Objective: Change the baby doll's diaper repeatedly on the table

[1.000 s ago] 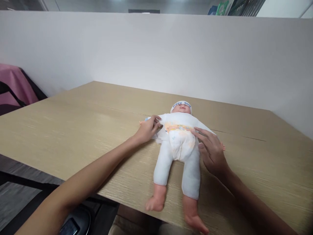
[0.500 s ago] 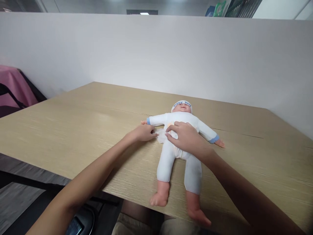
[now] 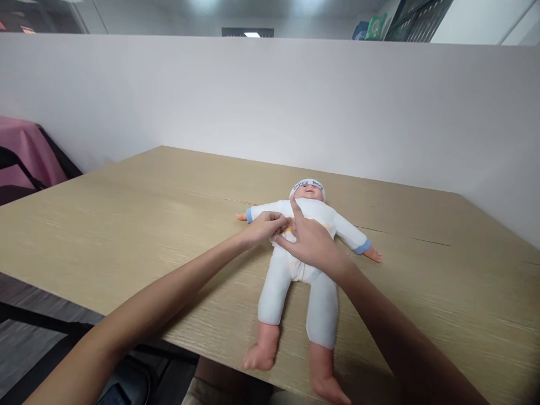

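Note:
A baby doll (image 3: 281, 287) in a white suit with blue cuffs and a white cap lies on its back, feet toward me. Around its hips is a white diaper (image 3: 300, 272) with faint yellow-orange print. My left hand (image 3: 264, 228) is at the diaper's waist on the doll's left-of-picture side, fingers pinched on its edge. My right hand (image 3: 314, 242) lies over the doll's belly, index finger stretched upward and thumb spread out to the left against the diaper front. The hands hide much of the diaper's waistband.
The doll lies on a wooden table (image 3: 147, 225), its feet by the front edge. A white partition (image 3: 253, 95) stands behind the table. At the far left is a pink cloth (image 3: 25, 143) over a chair. Below the table's front edge a dark seat shows.
My left hand has moved right with the diaper's side flap, bringing it in against the doll's waist. My right index finger has straightened upward. The camera view has shifted slightly.

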`<state>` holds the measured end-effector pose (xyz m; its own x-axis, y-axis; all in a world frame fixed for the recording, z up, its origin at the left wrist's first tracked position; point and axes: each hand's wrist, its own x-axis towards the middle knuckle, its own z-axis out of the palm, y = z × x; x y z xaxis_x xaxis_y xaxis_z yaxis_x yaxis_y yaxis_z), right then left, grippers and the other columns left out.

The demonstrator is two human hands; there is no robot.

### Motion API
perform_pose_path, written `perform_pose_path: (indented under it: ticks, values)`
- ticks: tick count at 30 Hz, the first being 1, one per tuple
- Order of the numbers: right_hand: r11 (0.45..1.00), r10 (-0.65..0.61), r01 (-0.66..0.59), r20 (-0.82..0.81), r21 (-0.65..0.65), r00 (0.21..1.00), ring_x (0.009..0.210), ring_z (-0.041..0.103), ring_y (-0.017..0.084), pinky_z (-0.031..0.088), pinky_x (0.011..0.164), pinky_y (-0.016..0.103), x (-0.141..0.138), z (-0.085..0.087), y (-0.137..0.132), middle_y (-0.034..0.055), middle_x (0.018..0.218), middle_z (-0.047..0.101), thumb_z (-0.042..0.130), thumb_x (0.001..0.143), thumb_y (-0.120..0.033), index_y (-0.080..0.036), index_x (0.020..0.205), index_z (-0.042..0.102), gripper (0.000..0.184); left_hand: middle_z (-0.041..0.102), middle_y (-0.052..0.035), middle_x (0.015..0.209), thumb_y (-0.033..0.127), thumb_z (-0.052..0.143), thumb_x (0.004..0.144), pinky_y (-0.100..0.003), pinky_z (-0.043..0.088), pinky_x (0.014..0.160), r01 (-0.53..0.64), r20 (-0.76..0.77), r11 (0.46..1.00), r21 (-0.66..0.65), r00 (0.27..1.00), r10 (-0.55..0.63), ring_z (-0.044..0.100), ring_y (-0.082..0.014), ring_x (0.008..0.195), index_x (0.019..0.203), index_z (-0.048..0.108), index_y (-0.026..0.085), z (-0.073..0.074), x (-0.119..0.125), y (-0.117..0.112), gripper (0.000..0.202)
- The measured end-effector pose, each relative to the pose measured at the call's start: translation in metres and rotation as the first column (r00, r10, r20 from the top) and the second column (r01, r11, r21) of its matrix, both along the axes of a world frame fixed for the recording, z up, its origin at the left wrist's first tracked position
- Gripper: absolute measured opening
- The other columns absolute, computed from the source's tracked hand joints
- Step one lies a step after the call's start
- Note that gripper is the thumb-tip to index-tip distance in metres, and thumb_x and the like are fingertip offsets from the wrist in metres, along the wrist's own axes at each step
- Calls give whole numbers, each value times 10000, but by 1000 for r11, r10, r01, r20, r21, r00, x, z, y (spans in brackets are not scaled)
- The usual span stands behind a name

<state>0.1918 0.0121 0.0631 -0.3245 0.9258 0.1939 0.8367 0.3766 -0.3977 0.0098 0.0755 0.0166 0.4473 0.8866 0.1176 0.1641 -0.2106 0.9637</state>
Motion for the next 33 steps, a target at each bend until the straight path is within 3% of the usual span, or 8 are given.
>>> perform_pose_path:
  ticks: [5,10,14,18,22,28,31,33]
  values:
    - [999,-5,3,-38,-54,999,697,681,251,347,664,328,3,6,4,-4,758,745,647,1088,-438,-143,1796,247,866,590,-33,786,667,488,1084,-340,424,693,55,96,998,31,994,-58,522,-196,766,806,625,207,-1,9,-7,555]
    - [999,-45,44,-61,-17,997,689,662,232,348,660,326,7,-1,13,5,788,765,490,1139,-311,-207,1734,430,606,499,49,692,742,473,1097,-309,394,653,5,299,999,40,954,-16,462,-166,656,1114,560,241,-18,9,-3,508]
    - [997,-66,69,-99,22,993,695,647,237,340,650,324,7,-5,14,-6,770,756,500,1112,-296,-195,1752,387,657,515,57,786,697,603,1066,-287,390,638,-49,254,993,104,967,21,477,-155,682,1290,509,246,-36,6,0,513]
    - [986,-97,117,-163,119,982,622,579,225,319,630,320,5,-8,11,-32,694,699,513,1091,-283,-199,1768,336,705,566,22,929,660,668,1036,-309,469,737,-103,211,986,134,975,73,555,-164,792,1243,489,240,-48,6,1,502]
    - [968,-136,168,-176,186,975,646,589,223,360,649,318,4,-13,8,-24,726,694,549,1033,-243,-211,1723,407,705,563,21,932,631,675,1033,-324,471,793,-140,193,979,150,975,110,573,-180,844,1233,480,244,-52,5,0,477]
    - [930,-184,231,-181,287,966,877,670,274,475,780,378,6,-12,12,77,978,732,470,958,-99,-173,1558,553,610,557,8,927,516,644,1072,-335,439,793,-289,173,938,193,951,257,505,-177,806,1207,549,227,-33,0,-12,333]
    - [929,-79,175,-287,326,955,908,679,265,529,844,402,11,-4,-3,83,1021,719,453,983,-105,-206,1380,625,444,615,-22,982,520,562,1120,-338,438,770,-361,175,891,274,930,323,495,-175,787,1176,591,231,-10,-5,-41,295]
    - [947,-15,130,-362,295,932,837,680,241,565,825,399,15,0,-28,65,993,710,529,1016,-191,-238,1231,637,245,651,-33,973,535,537,1134,-338,433,732,-284,120,899,335,959,258,510,-180,767,1126,615,237,3,-11,-67,308]
